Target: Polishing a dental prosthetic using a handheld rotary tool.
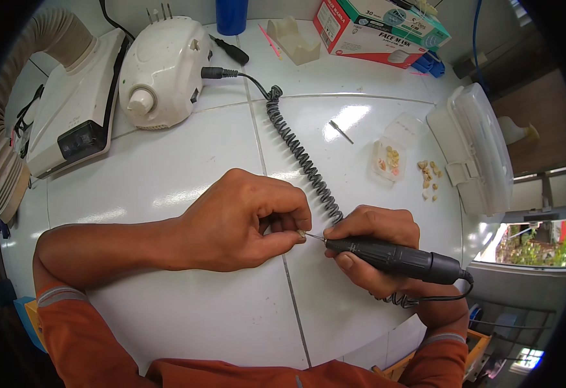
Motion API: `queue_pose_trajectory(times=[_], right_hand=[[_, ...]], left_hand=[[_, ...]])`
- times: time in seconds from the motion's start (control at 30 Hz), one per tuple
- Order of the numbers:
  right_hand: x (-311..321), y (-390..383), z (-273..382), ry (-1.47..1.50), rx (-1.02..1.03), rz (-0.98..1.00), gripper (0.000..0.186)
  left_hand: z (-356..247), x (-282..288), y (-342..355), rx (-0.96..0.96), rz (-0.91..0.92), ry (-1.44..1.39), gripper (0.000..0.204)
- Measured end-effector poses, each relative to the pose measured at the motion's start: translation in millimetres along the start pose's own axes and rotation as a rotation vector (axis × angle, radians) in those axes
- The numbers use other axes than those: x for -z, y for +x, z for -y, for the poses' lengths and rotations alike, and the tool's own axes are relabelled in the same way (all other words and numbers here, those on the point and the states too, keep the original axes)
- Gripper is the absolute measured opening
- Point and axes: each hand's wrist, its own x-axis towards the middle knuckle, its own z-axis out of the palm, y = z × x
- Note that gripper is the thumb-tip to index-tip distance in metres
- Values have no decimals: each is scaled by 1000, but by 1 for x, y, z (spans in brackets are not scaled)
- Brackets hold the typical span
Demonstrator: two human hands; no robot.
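My left hand (241,223) is closed in a pinch, with a tiny pale piece (302,233) between thumb and forefinger. It looks like the small tooth-like pieces on the table, but most of it is hidden by the fingertips. My right hand (380,226) grips a black rotary handpiece (396,257) like a pen. From its tip a thin metal bit (315,237) points left and meets, or nearly meets, the pale piece. A black coiled cord (302,155) leads from behind my right hand to a white control unit (163,74) at the far left.
A small clear box (388,160) holds yellowish and orange pieces, with several loose tooth-like pieces (429,178) beside it. Nearby lies a spare metal bit (341,131). A white lidded case (470,152) stands right; a hosed machine (79,97) stands left; mask boxes (373,35) sit behind.
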Motion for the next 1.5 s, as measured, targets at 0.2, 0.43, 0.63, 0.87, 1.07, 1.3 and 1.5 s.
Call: queue_pose_trajectory(times=[0.2, 0.43, 0.63, 0.87, 1.07, 1.3, 1.5], right_hand=[[11, -4, -10, 316, -69, -132, 31], [17, 2, -22, 461, -160, -199, 34], [12, 7, -31, 507, -103, -315, 26], [9, 5, -28, 459, -84, -333, 27], [7, 6, -28, 435, -78, -341, 27], [6, 9, -28, 403, -83, -347, 27], [5, 4, -24, 387, -115, -344, 28]], left_hand=[[-1, 3, -2, -86, -50, 32, 15], [-4, 1, 5, -56, -92, 27, 23], [3, 24, 16, -189, -173, 350, 26], [4, 24, 13, -333, -129, 603, 29], [4, 24, 10, -439, -223, 772, 24], [7, 30, 11, -380, -236, 739, 20], [16, 19, 9, -59, -92, -496, 16]])
